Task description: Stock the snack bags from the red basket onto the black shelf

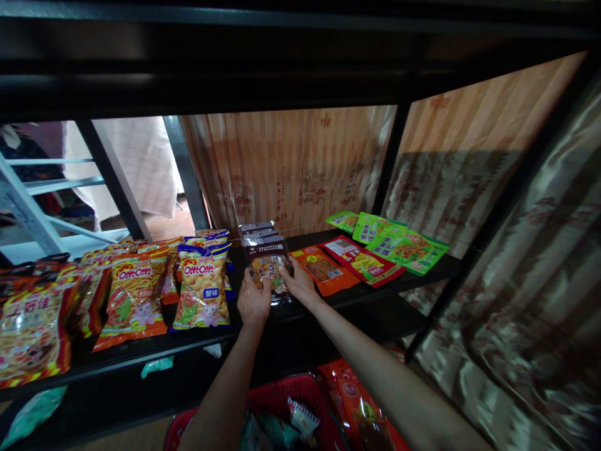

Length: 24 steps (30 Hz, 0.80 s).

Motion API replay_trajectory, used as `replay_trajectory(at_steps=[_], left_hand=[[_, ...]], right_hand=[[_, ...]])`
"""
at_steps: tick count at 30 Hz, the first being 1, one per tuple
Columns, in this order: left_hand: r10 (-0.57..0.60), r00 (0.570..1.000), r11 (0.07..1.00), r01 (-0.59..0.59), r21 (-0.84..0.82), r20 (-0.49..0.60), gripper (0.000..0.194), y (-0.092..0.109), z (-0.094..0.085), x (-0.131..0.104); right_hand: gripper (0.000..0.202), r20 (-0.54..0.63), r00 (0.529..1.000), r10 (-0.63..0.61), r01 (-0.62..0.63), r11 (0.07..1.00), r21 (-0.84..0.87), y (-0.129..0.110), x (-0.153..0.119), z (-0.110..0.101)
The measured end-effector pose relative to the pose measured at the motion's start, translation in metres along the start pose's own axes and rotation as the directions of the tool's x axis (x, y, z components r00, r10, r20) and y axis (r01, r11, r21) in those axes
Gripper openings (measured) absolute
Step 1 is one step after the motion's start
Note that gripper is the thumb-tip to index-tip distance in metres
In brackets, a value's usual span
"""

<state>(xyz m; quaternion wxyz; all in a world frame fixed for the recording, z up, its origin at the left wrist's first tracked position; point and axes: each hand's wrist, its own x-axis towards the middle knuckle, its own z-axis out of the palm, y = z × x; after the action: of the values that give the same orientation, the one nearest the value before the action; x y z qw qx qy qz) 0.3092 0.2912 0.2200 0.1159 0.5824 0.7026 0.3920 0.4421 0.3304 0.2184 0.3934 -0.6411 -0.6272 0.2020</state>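
Note:
On the black shelf, a dark brown snack packet (267, 252) stands upright with more like it lined up behind. My left hand (254, 298) grips its lower left side, the thumb across the front. On the opposite edge, my right hand (299, 280) is closed round the packet too. Just left of it stands a blue-and-yellow snack bag (204, 289), in front of similar ones. To the right, an orange packet (323, 269) lies flat, close to my right hand, overlapped by a red and yellow packet (364, 259).
Green packets (407, 249) lie fanned at the shelf's right end. Orange snack bags (134, 291) stand in rows on the left. Below my arms are a red basket (286, 389) holding packets and a large red bag (357, 401). Black uprights (392, 160) and an upper shelf (282, 62) frame the space.

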Motion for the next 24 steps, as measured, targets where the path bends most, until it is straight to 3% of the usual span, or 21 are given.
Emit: replay_trajectory(at_steps=[9, 24], left_hand=[[-0.049, 0.999, 0.999, 0.048, 0.005, 0.016, 0.058, 0.0017, -0.0035, -0.0011], [0.049, 0.996, 0.998, -0.045, 0.045, -0.076, 0.053, -0.0038, 0.0016, -0.0007]], right_hand=[[0.061, 0.031, 1.000, -0.002, 0.002, 1.000, 0.019, 0.0016, 0.0000, -0.0023], [0.058, 0.030, 0.999, -0.010, 0.011, 0.999, -0.041, -0.0012, -0.0031, -0.0027]])
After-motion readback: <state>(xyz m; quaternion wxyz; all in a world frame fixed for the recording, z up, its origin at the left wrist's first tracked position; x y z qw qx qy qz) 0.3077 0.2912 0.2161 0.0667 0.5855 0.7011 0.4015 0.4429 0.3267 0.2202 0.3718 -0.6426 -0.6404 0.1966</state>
